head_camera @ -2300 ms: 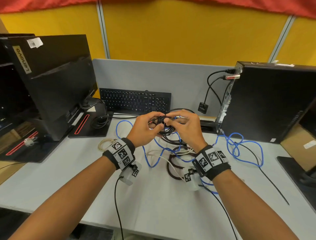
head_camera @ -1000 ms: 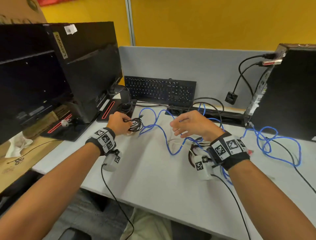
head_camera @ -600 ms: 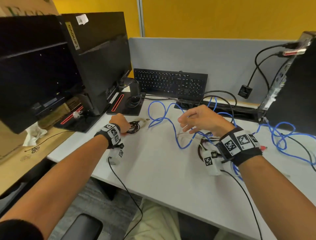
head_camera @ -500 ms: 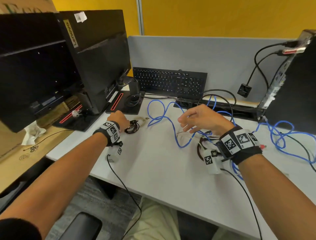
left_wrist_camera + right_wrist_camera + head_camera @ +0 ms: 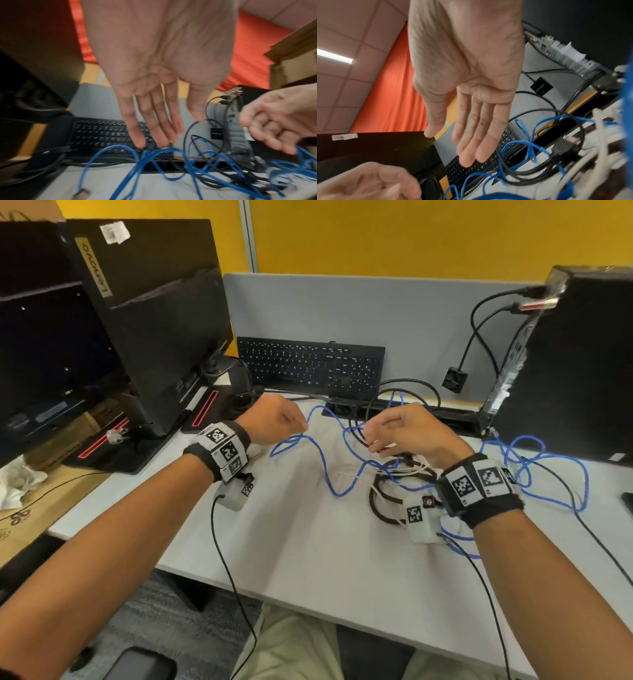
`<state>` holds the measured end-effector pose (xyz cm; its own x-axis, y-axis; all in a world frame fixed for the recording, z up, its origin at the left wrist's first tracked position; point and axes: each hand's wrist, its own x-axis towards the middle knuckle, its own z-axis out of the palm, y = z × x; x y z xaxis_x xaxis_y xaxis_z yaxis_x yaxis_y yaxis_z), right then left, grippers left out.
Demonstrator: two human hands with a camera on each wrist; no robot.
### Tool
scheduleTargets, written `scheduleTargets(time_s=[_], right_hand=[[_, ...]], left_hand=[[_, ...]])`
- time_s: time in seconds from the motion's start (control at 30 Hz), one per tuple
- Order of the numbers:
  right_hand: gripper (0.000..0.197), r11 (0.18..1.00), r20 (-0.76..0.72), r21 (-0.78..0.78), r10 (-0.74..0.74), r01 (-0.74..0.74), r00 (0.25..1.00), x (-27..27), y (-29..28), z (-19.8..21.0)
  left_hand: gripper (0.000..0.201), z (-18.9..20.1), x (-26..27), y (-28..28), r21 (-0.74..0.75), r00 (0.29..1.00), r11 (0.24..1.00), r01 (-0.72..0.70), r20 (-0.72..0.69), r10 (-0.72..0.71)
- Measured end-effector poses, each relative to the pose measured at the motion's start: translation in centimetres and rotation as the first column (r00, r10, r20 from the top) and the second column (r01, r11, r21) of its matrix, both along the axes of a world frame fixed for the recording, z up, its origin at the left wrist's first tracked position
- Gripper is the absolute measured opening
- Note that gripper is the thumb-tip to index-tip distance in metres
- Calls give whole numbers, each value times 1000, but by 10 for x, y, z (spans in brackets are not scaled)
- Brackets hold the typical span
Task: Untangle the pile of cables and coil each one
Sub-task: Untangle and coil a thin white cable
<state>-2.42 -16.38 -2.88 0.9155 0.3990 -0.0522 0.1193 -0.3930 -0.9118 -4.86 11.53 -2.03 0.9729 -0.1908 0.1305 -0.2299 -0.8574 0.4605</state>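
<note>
A long blue cable (image 5: 337, 494) snakes across the grey desk (image 5: 308, 549) and loops again at the right (image 5: 548, 501). Tangled with it lie a brown cable (image 5: 372, 503), a white cable (image 5: 407, 470) and a black cable (image 5: 407, 381). My left hand (image 5: 277, 419) hovers over the blue cable's left loop, fingers straight and empty in the left wrist view (image 5: 175, 124), just above the blue cable (image 5: 120, 147). My right hand (image 5: 387, 433) hangs over the tangle, fingers relaxed and holding nothing (image 5: 453, 143). The blue cable (image 5: 517, 142) and the black cable (image 5: 570, 135) lie beneath it.
Black monitors (image 5: 137, 320) stand at the left on flat bases. A black keyboard (image 5: 308, 364) leans against the grey divider. A black computer tower (image 5: 575, 364) with plugged cables stands at the right. Cardboard (image 5: 24, 515) lies left of the desk.
My left hand carried the coiled black cable left, set it by the monitor base, let go and moved back right over the blue cable. The coil is now out of sight.
</note>
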Motion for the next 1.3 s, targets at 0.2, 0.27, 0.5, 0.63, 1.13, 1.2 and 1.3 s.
scheduleTargets(time_s=[0.2, 0.27, 0.5, 0.63, 1.13, 1.2, 1.3], right_hand=[[6, 986, 55, -153, -53, 61, 997, -1, -43, -11], [4, 961, 108, -266, -43, 71, 993, -3, -56, -17], [22, 784, 80, -609, 210, -119, 974, -15, -76, -28], [55, 762, 84, -646, 129, -44, 988, -14, -66, -38], [22, 889, 611, -331, -54, 317, 790, -5, -55, 3], [23, 900, 653, -320, -17, 296, 757, -6, -49, 16], [19, 944, 709, -181, -68, 275, 702, -7, -42, 30]], left_hand=[[29, -18, -1, -64, 129, 951, 942, 309, -49, -305], [34, -21, 0, -80, 94, 940, 936, 340, -63, -335], [26, -27, 8, -111, 204, 945, 923, 327, -104, -311], [19, -23, 10, -117, 229, 946, 921, 314, -157, -284], [81, -22, 15, -122, -121, 960, 964, 237, 182, -213], [62, -7, 15, -133, -220, 921, 918, 329, 288, -261], [33, 8, 13, -146, -181, 886, 904, 388, 344, -311]])
